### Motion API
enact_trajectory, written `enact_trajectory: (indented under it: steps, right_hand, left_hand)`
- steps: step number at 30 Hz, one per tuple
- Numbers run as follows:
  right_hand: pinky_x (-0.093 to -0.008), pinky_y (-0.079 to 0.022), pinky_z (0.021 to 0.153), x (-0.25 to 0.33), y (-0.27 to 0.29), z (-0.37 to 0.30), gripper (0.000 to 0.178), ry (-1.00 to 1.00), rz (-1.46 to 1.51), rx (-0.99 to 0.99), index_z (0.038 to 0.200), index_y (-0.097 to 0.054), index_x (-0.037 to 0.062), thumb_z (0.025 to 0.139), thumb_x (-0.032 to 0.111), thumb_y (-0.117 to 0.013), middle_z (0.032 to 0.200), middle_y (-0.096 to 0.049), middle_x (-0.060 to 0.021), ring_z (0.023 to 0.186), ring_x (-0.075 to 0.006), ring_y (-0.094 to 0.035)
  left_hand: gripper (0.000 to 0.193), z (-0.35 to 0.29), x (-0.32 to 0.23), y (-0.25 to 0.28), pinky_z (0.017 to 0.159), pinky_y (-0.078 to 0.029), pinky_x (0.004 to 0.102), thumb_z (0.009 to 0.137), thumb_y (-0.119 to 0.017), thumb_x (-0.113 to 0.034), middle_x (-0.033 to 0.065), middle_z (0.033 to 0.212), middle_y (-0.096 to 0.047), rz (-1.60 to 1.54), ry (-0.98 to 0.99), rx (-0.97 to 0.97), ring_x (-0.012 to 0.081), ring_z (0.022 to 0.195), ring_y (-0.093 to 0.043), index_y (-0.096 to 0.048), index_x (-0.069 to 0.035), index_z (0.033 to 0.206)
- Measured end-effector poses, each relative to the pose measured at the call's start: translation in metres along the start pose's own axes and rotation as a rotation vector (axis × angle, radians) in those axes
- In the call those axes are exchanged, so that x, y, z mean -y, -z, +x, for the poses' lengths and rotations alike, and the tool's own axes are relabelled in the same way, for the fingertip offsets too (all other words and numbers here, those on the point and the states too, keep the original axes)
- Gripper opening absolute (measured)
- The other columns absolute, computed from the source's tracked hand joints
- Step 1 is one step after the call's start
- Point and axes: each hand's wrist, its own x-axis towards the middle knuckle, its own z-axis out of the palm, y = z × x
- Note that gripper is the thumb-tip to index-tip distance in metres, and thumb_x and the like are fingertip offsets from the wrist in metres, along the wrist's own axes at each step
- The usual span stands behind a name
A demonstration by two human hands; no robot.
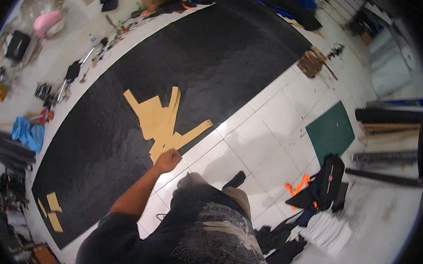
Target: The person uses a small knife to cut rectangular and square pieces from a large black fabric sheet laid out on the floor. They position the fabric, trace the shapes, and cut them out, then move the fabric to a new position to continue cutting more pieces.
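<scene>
My left hand [168, 161] is closed at the lower end of a fanned bunch of tan, flat pattern pieces [156, 121]. The pieces look like card or stiff paper. Some are long narrow strips, and one is a wider panel with stepped edges. They overlap near my fingers and spread out over a large black sheet of material [187, 58]. From this view I cannot make out whether the far ends touch the sheet. The right hand is out of sight.
Several smaller tan pieces [53, 202] lie on the sheet's near left end. A green mat [331, 130], a black bag [331, 185] and stacked white material [329, 231] are on the tiled floor at right. Tools and clutter [70, 72] line the left. Rolls [391, 117] stand far right.
</scene>
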Motion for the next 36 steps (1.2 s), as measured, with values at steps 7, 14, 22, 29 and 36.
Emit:
enact_trajectory:
  steps: [7,14,22,29,36]
  right_hand:
    - [-0.0312,-0.037,0.038,0.193,0.263,0.146,0.027,-0.080,-0.151,-0.065,0.082,-0.055,0.0115,0.097,0.033,-0.050,0.073,-0.056,-0.0029,0.048,-0.0171,-0.048]
    - [-0.0260,-0.035,0.038,0.487,0.315,0.310,0.024,0.332,-0.048,-0.168,0.096,-0.057,0.0076,0.096,0.031,-0.058,0.073,-0.056,-0.0029,0.049,-0.0138,-0.048]
    - [-0.0288,-0.047,0.062,0.628,0.064,0.330,0.025,0.637,-0.590,0.441,0.116,-0.060,0.0064,0.096,0.023,-0.059,0.095,-0.063,-0.0016,0.078,-0.0139,-0.060]
    - [-0.0309,-0.049,0.059,0.631,0.036,0.404,0.027,0.600,-1.142,0.851,0.108,-0.065,0.0047,0.092,0.026,-0.067,0.087,-0.066,-0.0058,0.075,-0.0162,-0.063]
    - [-0.0325,-0.039,0.040,0.751,0.071,0.562,0.012,0.154,-0.815,0.514,0.096,-0.058,0.0161,0.093,0.028,-0.057,0.075,-0.059,-0.0041,0.054,-0.0167,-0.054]
  left_hand:
    - [0.028,-0.089,0.054,-0.151,0.086,-0.053,0.0462,0.091,-0.058,-0.030,0.0196,0.097,-0.070,0.000,0.423,0.121,0.0379,0.097,-0.065,-0.070,-0.006,0.095]
    - [0.022,-0.091,0.035,-0.214,0.078,-0.054,0.0515,0.091,-0.053,-0.019,0.0193,0.085,-0.069,-0.058,0.485,0.160,0.0390,0.086,-0.067,-0.069,-0.009,0.101]
    - [0.034,-0.027,-0.064,-0.182,0.083,-0.053,0.0419,0.086,-0.069,-0.036,0.0188,0.094,-0.070,-0.581,0.704,-0.471,0.0328,0.092,-0.066,-0.069,-0.003,0.093]
    - [0.028,-0.028,-0.142,-0.161,0.063,-0.051,0.0310,0.090,-0.066,-0.027,0.0096,0.085,-0.067,-0.928,0.668,-0.954,0.0161,0.069,-0.062,-0.066,0.000,0.099]
    - [0.035,-0.174,-0.230,-0.423,0.051,-0.049,0.0372,0.086,-0.067,-0.033,0.0113,0.067,-0.064,-1.056,1.353,-0.599,0.0209,0.055,-0.060,-0.069,0.002,0.082]
